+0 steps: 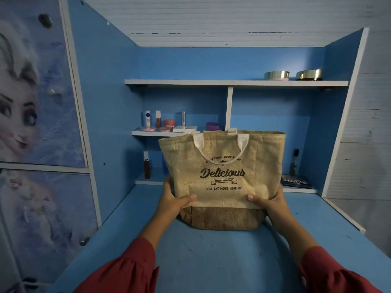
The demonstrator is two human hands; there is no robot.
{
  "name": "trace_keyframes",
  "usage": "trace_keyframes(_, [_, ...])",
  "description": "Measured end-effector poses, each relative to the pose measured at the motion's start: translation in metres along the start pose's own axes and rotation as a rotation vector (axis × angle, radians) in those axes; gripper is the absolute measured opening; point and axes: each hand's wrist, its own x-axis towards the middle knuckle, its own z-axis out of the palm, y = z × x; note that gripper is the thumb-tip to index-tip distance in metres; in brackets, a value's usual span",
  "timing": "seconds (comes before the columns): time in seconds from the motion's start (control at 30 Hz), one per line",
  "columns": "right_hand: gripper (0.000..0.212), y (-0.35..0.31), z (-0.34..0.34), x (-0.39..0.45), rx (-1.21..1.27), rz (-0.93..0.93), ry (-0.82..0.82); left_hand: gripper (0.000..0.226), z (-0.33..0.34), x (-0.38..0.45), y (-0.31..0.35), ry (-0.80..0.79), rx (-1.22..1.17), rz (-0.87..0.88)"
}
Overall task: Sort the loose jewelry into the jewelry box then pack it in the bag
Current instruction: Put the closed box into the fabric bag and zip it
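Note:
A tan jute tote bag (222,176) with white handles and the word "Delicious" printed on it stands upright on the blue desk (211,256). My left hand (174,200) grips the bag's lower left side, thumb across the front. My right hand (268,203) grips the lower right side the same way. The bag's inside is hidden from view. I see no jewelry box and no loose jewelry.
Behind the bag, white shelves (234,82) hold cosmetics: small bottles and jars (158,122) on the middle left shelf, two round tins (293,75) on top, a dark palette (296,181) at lower right. A cabinet with cartoon-printed doors (31,102) stands on the left.

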Motion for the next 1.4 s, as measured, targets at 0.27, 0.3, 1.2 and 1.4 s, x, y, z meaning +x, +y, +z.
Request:
trace_keyframes(0.27, [0.050,0.003,0.016,-0.005,-0.109,-0.194,0.341,0.040,0.026,-0.004,0.005,0.307,0.185,0.074])
trace_keyframes(0.3, [0.048,0.003,0.018,-0.006,-0.111,-0.223,0.434,0.042,0.026,-0.002,0.004,0.336,0.235,0.087])
trace_keyframes(1.2, [0.038,-0.097,0.049,0.026,-0.521,-0.441,0.365,0.077,0.003,0.026,0.091,0.208,0.631,0.325])
trace_keyframes(1.4, [0.023,-0.106,0.054,0.028,-0.549,-0.399,0.383,0.023,-0.006,0.038,0.116,0.197,0.755,0.340])
